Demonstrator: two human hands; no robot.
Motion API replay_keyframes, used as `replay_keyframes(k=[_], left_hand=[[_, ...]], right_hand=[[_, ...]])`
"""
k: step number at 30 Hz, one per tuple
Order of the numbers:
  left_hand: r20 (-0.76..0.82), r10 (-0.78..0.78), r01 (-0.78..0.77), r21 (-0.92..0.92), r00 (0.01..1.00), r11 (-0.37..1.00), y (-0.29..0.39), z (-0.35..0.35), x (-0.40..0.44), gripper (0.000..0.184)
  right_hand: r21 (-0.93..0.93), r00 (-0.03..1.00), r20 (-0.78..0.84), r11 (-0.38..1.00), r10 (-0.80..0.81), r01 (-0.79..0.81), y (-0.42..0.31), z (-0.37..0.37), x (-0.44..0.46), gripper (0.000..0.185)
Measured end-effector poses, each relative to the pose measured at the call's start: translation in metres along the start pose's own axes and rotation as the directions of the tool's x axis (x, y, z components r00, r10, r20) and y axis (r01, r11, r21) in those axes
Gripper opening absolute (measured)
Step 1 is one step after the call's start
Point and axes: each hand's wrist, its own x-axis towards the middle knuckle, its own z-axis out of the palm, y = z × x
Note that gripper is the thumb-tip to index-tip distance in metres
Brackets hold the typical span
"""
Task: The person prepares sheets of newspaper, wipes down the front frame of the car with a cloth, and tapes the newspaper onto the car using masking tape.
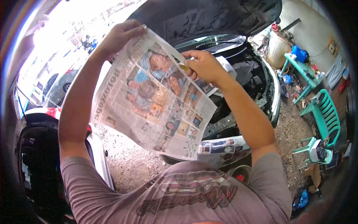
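A printed newspaper sheet (149, 97) with colour photos hangs tilted in front of my chest. At its top corner my left hand (125, 35) is closed on the paper. My right hand (201, 67) is closed at the sheet's upper right edge, with a small yellowish item (183, 67) between its fingers; part of it is hidden. Behind the sheet stands a car with its hood (212, 18) raised and its engine bay (250, 78) exposed.
More newspaper (218, 146) lies on the car's front bumper. A bucket (240, 172) with something red stands below it. At the right are a green table (304, 69), a green bench (324, 112) and a green chair (317, 151). Another car (41, 160) is at the left.
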Motion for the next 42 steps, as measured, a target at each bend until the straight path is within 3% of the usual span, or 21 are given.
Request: replay_keyframes(k=[2, 3, 5, 6, 9, 13, 15, 19, 21, 25, 27, 29, 31, 32, 35, 37, 38, 39, 41, 42], left_hand=[[-0.008, 0.217, -0.202, 0.328, 0.976, 0.923, 0.011, -0.010, 0.027, 0.032], [-0.010, 0.222, -0.207, 0.325, 0.975, 0.923, 0.008, -0.014, 0.047, 0.032], [0.023, 0.447, -0.394, 0.516, 0.894, 0.761, 0.002, -0.018, 0.078, 0.030], [0.028, 0.333, -0.286, 0.585, 0.942, 0.759, 0.024, -0.009, 0.069, 0.035], [-0.082, 0.402, -0.270, 0.618, 0.912, 0.738, 0.020, 0.000, 0.085, 0.029], [-0.183, 0.468, -0.218, 0.701, 0.865, 0.678, 0.026, 0.017, 0.083, 0.021], [-0.177, 0.615, -0.171, 0.870, 0.768, 0.463, 0.009, 0.026, 0.081, 0.016], [-0.072, 0.638, -0.197, 0.919, 0.767, 0.341, -0.010, 0.025, 0.073, 0.019], [-0.052, 0.733, -0.172, 0.958, 0.678, 0.227, -0.013, 0.025, 0.069, 0.022], [-0.088, 0.723, -0.107, 0.970, 0.685, 0.220, -0.034, 0.026, 0.050, 0.022], [-0.110, 0.825, -0.070, 0.981, 0.555, 0.179, -0.056, 0.035, 0.023, 0.020], [-0.140, 0.831, -0.067, 0.976, 0.538, 0.208, -0.063, 0.040, 0.010, 0.020], [-0.171, 0.835, -0.064, 0.969, 0.522, 0.238, -0.062, 0.047, 0.000, 0.019], [-0.218, 0.791, 0.048, 0.971, 0.571, 0.232, -0.050, 0.053, -0.008, 0.019], [-0.252, 0.840, -0.063, 0.945, 0.481, 0.320, -0.079, 0.034, -0.003, 0.026], [-0.235, 0.792, 0.086, 0.970, 0.564, 0.227, -0.083, 0.053, -0.020, 0.030], [-0.233, 0.791, 0.087, 0.971, 0.566, 0.224, -0.073, 0.053, -0.026, 0.030], [-0.013, 0.869, -0.072, 0.996, 0.494, 0.056, -0.059, 0.049, -0.030, 0.031], [0.209, 0.896, -0.217, 0.967, 0.391, -0.131, -0.060, 0.046, -0.027, 0.033], [0.214, 0.855, -0.199, 0.971, 0.472, -0.133, -0.071, 0.038, -0.023, 0.033]], right_hand=[[-0.018, 0.997, -0.070, 1.000, -0.026, 0.025, -0.003, 0.000, 0.011, 0.038], [-0.027, 0.989, -0.139, 0.999, -0.043, 0.039, -0.004, 0.001, 0.016, 0.038], [-0.060, 0.974, -0.221, 0.998, -0.045, 0.033, 0.003, 0.002, 0.031, 0.039], [-0.152, 0.949, -0.289, 0.985, -0.129, 0.088, 0.014, 0.001, 0.041, 0.040], [-0.306, 0.853, -0.416, 0.932, -0.314, 0.194, 0.032, 0.008, 0.076, 0.040], [-0.306, 0.806, -0.517, 0.942, -0.288, 0.140, 0.040, 0.013, 0.102, 0.039], [-0.281, 0.787, -0.546, 0.948, -0.286, 0.149, 0.052, 0.015, 0.111, 0.038], [-0.305, 0.762, -0.565, 0.938, -0.316, 0.162, 0.065, 0.010, 0.123, 0.036], [-0.337, 0.750, -0.567, 0.927, -0.340, 0.165, 0.063, 0.006, 0.123, 0.035], [-0.413, 0.675, -0.586, 0.882, -0.449, 0.229, 0.057, 0.017, 0.118, 0.029], [-0.457, 0.641, -0.571, 0.847, -0.513, 0.271, 0.076, 0.038, 0.112, 0.028], [-0.537, 0.598, -0.575, 0.809, -0.559, 0.240, 0.087, 0.048, 0.116, 0.030], [-0.562, 0.603, -0.558, 0.794, -0.571, 0.232, 0.094, 0.049, 0.118, 0.030], [-0.580, 0.609, -0.544, 0.783, -0.577, 0.223, 0.095, 0.048, 0.118, 0.030], [-0.558, 0.683, -0.489, 0.797, -0.542, 0.232, 0.100, 0.047, 0.121, 0.030], [-0.529, 0.704, -0.481, 0.814, -0.522, 0.241, 0.102, 0.051, 0.123, 0.031], [-0.497, 0.725, -0.475, 0.832, -0.499, 0.247, 0.104, 0.051, 0.125, 0.033], [-0.492, 0.726, -0.474, 0.834, -0.497, 0.250, 0.111, 0.050, 0.132, 0.033], [-0.576, 0.662, -0.472, 0.772, -0.582, 0.269, 0.122, 0.045, 0.147, 0.034], [-0.568, 0.665, -0.474, 0.778, -0.577, 0.271, 0.125, 0.041, 0.151, 0.034]])
